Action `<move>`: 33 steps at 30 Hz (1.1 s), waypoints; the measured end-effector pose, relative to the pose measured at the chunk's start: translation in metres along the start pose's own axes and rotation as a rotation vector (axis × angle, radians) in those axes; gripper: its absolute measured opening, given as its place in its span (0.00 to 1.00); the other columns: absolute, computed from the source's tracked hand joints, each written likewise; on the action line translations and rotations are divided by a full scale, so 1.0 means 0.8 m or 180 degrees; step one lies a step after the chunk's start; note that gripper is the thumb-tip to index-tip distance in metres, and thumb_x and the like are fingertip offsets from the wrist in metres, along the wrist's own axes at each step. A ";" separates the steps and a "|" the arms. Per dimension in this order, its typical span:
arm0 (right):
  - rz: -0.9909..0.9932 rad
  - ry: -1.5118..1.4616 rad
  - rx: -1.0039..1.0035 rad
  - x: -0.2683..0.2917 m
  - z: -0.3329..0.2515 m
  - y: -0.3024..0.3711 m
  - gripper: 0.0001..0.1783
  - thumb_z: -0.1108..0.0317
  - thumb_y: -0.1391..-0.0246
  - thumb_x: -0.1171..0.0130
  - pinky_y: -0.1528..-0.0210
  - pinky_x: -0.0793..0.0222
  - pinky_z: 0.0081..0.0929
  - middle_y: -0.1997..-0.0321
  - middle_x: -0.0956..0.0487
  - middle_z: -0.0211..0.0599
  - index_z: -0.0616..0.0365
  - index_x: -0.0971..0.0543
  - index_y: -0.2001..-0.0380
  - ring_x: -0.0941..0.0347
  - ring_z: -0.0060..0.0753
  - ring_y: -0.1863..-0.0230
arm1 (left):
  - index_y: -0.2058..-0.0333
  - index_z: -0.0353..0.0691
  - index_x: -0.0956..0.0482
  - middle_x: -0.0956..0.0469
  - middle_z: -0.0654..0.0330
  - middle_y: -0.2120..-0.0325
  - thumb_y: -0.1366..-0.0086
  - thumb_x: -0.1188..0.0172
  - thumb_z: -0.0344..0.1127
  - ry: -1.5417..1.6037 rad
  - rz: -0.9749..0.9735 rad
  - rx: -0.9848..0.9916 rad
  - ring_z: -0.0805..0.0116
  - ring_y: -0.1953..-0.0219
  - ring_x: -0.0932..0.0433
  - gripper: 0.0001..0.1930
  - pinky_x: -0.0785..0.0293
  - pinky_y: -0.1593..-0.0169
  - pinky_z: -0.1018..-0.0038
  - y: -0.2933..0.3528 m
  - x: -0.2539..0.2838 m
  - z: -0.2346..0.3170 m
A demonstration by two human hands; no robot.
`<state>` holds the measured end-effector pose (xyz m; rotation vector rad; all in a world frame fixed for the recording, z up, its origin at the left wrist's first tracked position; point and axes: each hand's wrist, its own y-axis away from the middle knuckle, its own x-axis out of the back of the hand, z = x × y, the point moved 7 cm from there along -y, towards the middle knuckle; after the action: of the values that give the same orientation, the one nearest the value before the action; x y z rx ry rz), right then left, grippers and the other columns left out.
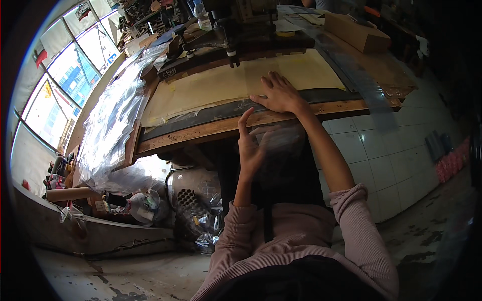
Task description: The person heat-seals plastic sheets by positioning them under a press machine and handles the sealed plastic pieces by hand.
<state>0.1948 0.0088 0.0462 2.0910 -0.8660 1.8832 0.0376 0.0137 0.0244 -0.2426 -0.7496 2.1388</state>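
Note:
My right hand lies flat with spread fingers on a pale yellow sheet on the worktable, near its front edge. In front of the table's wooden edge, my left hand is raised, one finger stretched upward. Beside its thumb is a pale, see-through blur, which could be clear film or moving fingers; I cannot make out whether the hand holds it. Above the sheet's far side hangs the dark head of a machine. A dark strip runs along the sheet's near edge.
Clear plastic sheeting drapes over the table's left end. A long cardboard box and a clear plastic strip are on the right. Below left are a cardboard tube and bagged plastic waste. Pink wrapped material lies far right.

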 end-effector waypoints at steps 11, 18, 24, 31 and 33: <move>0.0276 -0.0065 0.0113 0.001 -0.005 0.003 0.47 0.33 0.50 0.62 0.35 0.59 0.40 0.38 0.47 0.58 0.65 0.44 0.42 0.53 0.52 0.35 | 0.44 0.46 0.44 0.31 0.62 0.90 0.46 0.40 0.27 -0.0753 0.0067 0.0177 0.74 0.85 0.28 0.32 0.34 0.79 0.75 -0.001 0.015 -0.015; 0.0347 -0.0150 0.0103 0.003 0.001 0.000 0.47 0.33 0.53 0.57 0.35 0.57 0.39 0.39 0.45 0.56 0.66 0.42 0.43 0.53 0.50 0.35 | 0.57 0.52 0.24 0.29 0.60 0.86 0.51 0.40 0.33 -0.3580 0.0108 -0.0575 0.61 0.80 0.29 0.19 0.31 0.63 0.70 -0.026 0.027 0.060; 0.0579 0.0109 0.0352 -0.001 0.003 0.002 0.40 0.44 0.52 0.50 0.36 0.53 0.39 0.40 0.42 0.57 0.65 0.41 0.45 0.48 0.52 0.37 | 0.53 0.54 0.27 0.28 0.56 0.61 0.55 0.40 0.34 -0.3519 -0.0525 -0.1070 0.59 0.55 0.29 0.26 0.37 0.51 0.66 -0.064 0.026 0.058; 0.0932 -0.0003 0.0299 0.016 -0.008 0.021 0.34 0.54 0.54 0.45 0.37 0.50 0.39 0.41 0.39 0.54 0.65 0.37 0.48 0.46 0.48 0.38 | 0.46 0.57 0.34 0.33 0.61 0.47 0.60 0.33 0.41 -0.2979 -0.1040 -0.0745 0.61 0.47 0.33 0.37 0.40 0.44 0.67 -0.059 0.020 0.030; 0.1061 -0.0126 0.0303 0.022 -0.008 0.023 0.32 0.57 0.55 0.44 0.38 0.48 0.38 0.44 0.35 0.53 0.65 0.35 0.50 0.41 0.45 0.40 | 0.46 0.57 0.35 0.33 0.60 0.47 0.61 0.33 0.40 -0.2952 -0.1008 -0.0790 0.62 0.47 0.32 0.39 0.39 0.43 0.68 -0.060 0.021 0.031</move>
<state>0.1795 -0.0080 0.0595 2.1544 -1.2226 2.0843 0.0479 0.0389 0.0745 0.7501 -1.4580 1.7866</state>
